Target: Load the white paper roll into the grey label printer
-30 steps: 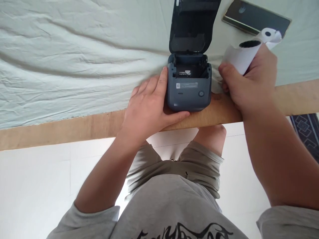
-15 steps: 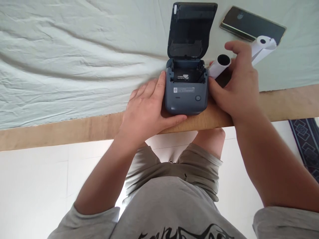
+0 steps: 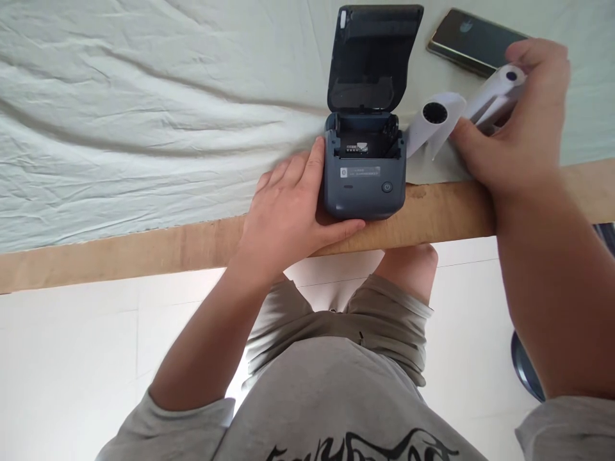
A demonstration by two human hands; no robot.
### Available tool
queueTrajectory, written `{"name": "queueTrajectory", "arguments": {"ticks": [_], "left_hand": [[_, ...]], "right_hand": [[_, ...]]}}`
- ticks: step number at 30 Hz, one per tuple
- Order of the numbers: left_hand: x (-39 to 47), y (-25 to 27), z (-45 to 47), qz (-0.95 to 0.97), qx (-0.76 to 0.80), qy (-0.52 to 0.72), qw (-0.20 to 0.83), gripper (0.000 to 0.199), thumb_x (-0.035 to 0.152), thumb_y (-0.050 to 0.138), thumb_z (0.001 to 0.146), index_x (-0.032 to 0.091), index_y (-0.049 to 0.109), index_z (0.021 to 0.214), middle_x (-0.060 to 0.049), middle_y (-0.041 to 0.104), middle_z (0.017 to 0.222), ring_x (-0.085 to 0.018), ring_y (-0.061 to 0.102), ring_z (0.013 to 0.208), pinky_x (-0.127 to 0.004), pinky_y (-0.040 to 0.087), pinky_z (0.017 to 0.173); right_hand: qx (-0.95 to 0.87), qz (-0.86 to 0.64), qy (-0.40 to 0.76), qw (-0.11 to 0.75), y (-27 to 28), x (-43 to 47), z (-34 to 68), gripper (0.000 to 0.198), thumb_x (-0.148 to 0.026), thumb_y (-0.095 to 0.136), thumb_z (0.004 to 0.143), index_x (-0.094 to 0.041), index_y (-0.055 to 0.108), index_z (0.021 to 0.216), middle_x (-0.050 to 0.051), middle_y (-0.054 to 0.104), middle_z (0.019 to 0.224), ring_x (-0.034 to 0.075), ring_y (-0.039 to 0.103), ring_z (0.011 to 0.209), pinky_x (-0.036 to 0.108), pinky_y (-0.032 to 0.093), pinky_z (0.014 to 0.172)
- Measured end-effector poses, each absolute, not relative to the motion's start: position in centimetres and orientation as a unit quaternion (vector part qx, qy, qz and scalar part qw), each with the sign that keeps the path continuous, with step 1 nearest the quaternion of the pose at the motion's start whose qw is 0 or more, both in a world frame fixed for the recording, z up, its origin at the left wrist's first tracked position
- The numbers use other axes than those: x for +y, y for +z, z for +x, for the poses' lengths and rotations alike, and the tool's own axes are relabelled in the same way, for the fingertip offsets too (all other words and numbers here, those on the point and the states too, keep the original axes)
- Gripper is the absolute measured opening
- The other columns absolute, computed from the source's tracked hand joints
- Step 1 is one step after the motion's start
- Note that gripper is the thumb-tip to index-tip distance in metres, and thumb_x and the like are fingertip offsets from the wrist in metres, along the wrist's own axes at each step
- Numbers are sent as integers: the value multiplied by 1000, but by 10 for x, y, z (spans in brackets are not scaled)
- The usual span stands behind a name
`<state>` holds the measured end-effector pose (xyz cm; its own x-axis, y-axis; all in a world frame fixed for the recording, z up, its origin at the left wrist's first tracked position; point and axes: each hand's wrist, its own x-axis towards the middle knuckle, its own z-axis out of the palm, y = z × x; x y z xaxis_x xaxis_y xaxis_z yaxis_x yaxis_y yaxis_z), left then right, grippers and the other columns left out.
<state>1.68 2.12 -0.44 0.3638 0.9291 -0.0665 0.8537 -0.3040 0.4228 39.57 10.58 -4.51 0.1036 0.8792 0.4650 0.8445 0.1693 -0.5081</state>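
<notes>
A dark blue-grey label printer (image 3: 365, 186) sits at the table edge. Its black lid (image 3: 372, 57) is tipped back and the paper bay is bare. My left hand (image 3: 288, 198) rests against the printer's left side, fingers stretched out, thumb along its front edge. Just right of the printer stands a white paper roll (image 3: 423, 131) with a wide black core and a loose paper end. My right hand (image 3: 523, 128) curls round a second white paper roll (image 3: 497, 83) with a narrow core; its far fingers are hidden, and its thumb is near the first roll's loose end.
A dark smartphone (image 3: 473, 38) lies behind the rolls, partly covered by my right hand. Wrinkled pale green cloth (image 3: 144, 128) covers the table up to a bare wooden edge (image 3: 192, 246). On the floor at the right is a dark round object (image 3: 523, 365), partly hidden by my arm.
My right hand has left the wide-core roll and moved right to the narrow-core roll. The wide-core roll's paper end has loosened. My left hand stays against the printer.
</notes>
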Motion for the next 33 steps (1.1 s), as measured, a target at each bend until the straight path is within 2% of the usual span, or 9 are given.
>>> {"name": "queueTrajectory", "arguments": {"ticks": [4,7,10,14,18,21,26,29,33], "left_hand": [[22,-3,18,801,561,78,192,128,65,87,92,9,32,194,-26,48,194,-55,46,180,-71,38,148],[21,-3,18,801,561,83,192,128,65,87,91,9,33,194,-26,48,194,-54,46,180,-70,39,148],[21,-4,17,802,557,93,194,128,67,87,92,12,33,194,-24,52,192,-53,47,179,-70,40,148],[21,-4,16,804,556,90,192,130,71,87,92,11,33,194,-25,50,193,-53,47,179,-68,40,148],[20,-5,16,803,558,93,188,129,71,87,93,9,34,193,-25,51,193,-52,48,179,-65,41,148],[20,-5,16,803,556,99,189,128,72,87,93,12,35,193,-24,52,192,-51,49,178,-64,41,148],[19,-5,17,805,556,94,185,129,73,84,94,9,33,194,-26,50,193,-52,48,179,-65,41,147],[20,-5,16,805,553,103,191,130,77,84,93,13,34,194,-24,53,192,-52,49,178,-66,41,147],[21,-6,15,805,552,99,193,132,83,83,94,12,33,193,-26,52,191,-54,50,176,-68,42,145]], "right_hand": [[-612,-703,36,359,-51,109,397,90,-10,94,68,-21,55,148,14,54,155,18,58,128,36,55,102],[-581,-730,44,357,-51,109,398,91,-8,92,70,-22,50,149,8,58,132,11,52,105,32,50,92],[-566,-743,44,354,-49,107,394,93,-5,89,70,-21,48,152,3,55,118,9,47,97,32,47,91],[-574,-736,50,355,-44,99,383,92,3,82,70,-21,51,152,3,57,122,9,49,98,32,44,92],[-587,-728,59,349,-40,92,375,69,3,74,76,-20,60,140,4,63,125,8,49,96,31,43,88],[-599,-720,64,344,-39,93,376,56,-7,78,82,-21,63,134,4,65,127,9,49,94,32,47,89],[-579,-733,69,352,-52,110,388,70,-10,92,67,-21,61,128,10,66,133,17,59,108,42,54,107],[-568,-730,58,376,-61,116,393,81,-17,99,63,-23,56,132,11,61,136,16,58,105,38,53,92],[-576,-693,39,432,-66,113,396,95,-31,104,60,-26,51,139,11,59,134,13,53,97,31,44,74]]}}
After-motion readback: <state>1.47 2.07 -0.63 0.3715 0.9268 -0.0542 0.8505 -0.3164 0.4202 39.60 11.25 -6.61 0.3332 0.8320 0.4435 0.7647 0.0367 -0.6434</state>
